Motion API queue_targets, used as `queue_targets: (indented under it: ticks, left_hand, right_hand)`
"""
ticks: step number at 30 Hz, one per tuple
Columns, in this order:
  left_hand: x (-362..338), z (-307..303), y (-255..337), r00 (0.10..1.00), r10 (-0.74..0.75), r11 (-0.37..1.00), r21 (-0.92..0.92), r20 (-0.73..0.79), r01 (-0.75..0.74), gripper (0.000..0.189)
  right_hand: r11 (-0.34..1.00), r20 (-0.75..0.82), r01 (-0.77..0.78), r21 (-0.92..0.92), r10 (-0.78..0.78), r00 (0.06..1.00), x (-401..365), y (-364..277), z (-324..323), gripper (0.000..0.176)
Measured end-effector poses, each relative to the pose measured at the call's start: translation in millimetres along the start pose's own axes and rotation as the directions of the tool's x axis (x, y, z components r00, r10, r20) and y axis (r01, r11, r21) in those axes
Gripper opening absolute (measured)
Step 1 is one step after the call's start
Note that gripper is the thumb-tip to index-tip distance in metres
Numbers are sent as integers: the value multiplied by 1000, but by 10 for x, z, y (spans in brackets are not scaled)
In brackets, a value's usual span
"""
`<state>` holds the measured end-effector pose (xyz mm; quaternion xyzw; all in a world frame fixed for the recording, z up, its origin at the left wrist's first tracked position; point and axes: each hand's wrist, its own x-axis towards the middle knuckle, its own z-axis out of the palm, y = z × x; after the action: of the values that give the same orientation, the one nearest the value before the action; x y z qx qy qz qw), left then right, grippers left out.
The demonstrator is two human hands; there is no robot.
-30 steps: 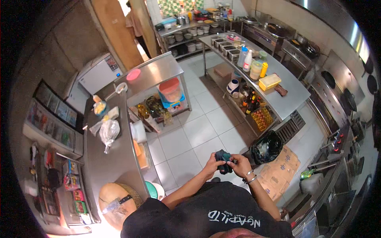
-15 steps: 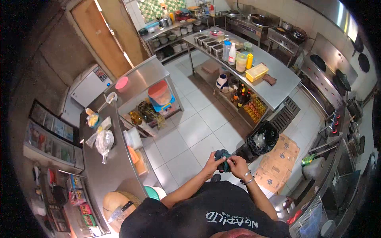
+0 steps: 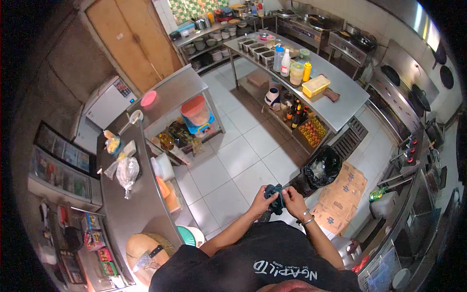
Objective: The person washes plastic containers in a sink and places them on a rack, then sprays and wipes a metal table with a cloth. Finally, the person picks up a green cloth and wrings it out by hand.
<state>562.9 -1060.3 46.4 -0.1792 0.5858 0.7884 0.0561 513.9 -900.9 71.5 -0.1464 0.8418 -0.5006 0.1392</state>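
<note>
In front of my dark shirt, a crumpled dark blue-green bundle (image 3: pixel 276 203), soft like cloth, is held up between both hands. My left hand (image 3: pixel 261 200) is closed around its left side. On the opposite side, my right hand (image 3: pixel 294 200) pinches an edge with the fingertips; metal bangles circle that wrist. Folds hide what, if anything, lies inside the bundle. Just beyond the right hand stands a bin lined with a black bag (image 3: pixel 323 166).
Flattened cardboard (image 3: pixel 340 202) covers floor at the right. A steel table (image 3: pixel 343 104) carries bottles and a yellow tub (image 3: pixel 316 86). A left counter (image 3: pixel 116 214) holds a plastic bag (image 3: pixel 128 176) and a round wooden board (image 3: pixel 140 260) with a knife (image 3: pixel 150 255).
My hands have shifted slightly, turning the bundle, and my right fingers have moved up along it. The brown door at the back, showing a bright gap before, now looks closed.
</note>
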Motion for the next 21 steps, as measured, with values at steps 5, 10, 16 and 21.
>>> queue_targets:
  ticks: [5, 10, 16, 21]
  left_hand:
    - [38, -98, -38, 995, 102, 989, 105, -17, -99, 42]
    - [55, -161, 67, 979, 199, 947, 251, 36, -201, 40]
    - [92, -180, 210, 953, 300, 827, 489, 36, -279, 42]
    - [-87, -44, 599, 971, 237, 662, 730, 8, -168, 40]
  right_hand:
    - [988, 59, 112, -106, -106, 993, -49, -207, -106, 35]
    - [999, -138, 32, -31, -36, 990, 5, -67, -114, 22]
    - [965, -116, 84, -248, -115, 987, -9, -163, -209, 17]
    - [894, -73, 97, -437, -142, 987, 20, -164, -260, 21]
